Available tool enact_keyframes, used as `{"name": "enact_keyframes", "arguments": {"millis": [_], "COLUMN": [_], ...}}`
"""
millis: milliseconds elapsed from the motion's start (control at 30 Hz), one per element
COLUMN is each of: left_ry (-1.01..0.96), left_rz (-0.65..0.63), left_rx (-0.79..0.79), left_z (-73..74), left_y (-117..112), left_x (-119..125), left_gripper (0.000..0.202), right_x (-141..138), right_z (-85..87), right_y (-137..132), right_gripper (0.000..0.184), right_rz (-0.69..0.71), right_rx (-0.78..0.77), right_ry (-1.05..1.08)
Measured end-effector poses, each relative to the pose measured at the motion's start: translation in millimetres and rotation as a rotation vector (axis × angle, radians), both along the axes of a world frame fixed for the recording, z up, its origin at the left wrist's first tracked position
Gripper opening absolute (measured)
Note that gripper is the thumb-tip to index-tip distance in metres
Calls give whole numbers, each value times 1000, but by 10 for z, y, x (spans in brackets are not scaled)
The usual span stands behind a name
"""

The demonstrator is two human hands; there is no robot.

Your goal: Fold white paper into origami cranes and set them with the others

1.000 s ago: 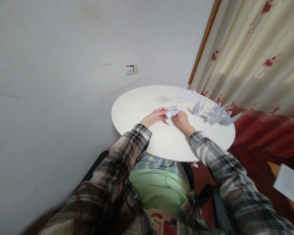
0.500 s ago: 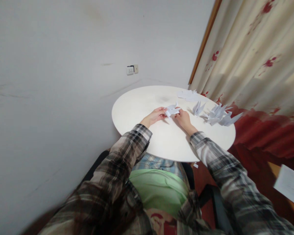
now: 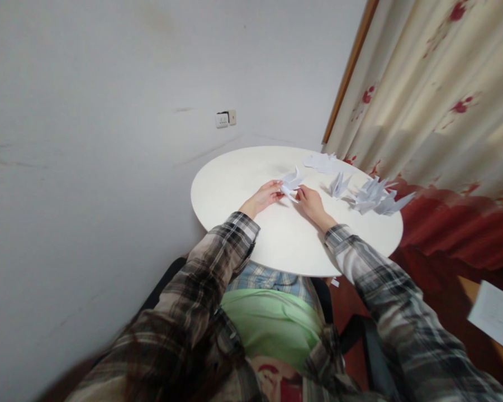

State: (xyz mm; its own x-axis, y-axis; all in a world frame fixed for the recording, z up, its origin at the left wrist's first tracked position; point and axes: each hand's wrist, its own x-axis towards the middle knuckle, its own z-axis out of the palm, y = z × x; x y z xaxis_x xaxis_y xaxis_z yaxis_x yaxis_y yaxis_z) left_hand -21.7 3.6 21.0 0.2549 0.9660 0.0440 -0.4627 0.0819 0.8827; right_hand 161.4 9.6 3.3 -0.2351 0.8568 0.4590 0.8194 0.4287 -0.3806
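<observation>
A white folded paper crane is held a little above the round white table. My left hand pinches its left side between thumb and fingers. On the other side, my right hand has its fingers closed at the crane's right lower edge; the fingertips are partly hidden behind the paper. To the right, a single paper crane stands by itself on the tabletop, and beyond it lies a cluster of several more paper cranes.
Flat white paper pieces lie at the table's far edge. A wall with a socket rises behind, and a flowered curtain hangs on the right. A printed sheet rests on a wooden surface at lower right.
The crane has turned and tilted between my hands, so its wing points up more. My right hand has shifted slightly left along the paper.
</observation>
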Motion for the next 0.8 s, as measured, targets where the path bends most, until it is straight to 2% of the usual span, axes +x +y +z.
{"name": "enact_keyframes", "arguments": {"millis": [300, 433, 800], "left_ry": [32, -6, -46], "left_rz": [3, 3, 8], "left_rx": [-3, -8, -17], "left_z": [-14, -25, -60], "left_y": [0, 16, 65], "left_x": [-9, -9, -15], "left_gripper": [11, 9, 8], "right_x": [-69, -60, -41], "right_z": [10, 39, 14], "right_y": [-37, -57, -39], "right_gripper": [37, 27, 21], "right_rz": [85, 124, 178], "right_rx": [-237, -183, -140], "right_ry": [331, 312, 299]}}
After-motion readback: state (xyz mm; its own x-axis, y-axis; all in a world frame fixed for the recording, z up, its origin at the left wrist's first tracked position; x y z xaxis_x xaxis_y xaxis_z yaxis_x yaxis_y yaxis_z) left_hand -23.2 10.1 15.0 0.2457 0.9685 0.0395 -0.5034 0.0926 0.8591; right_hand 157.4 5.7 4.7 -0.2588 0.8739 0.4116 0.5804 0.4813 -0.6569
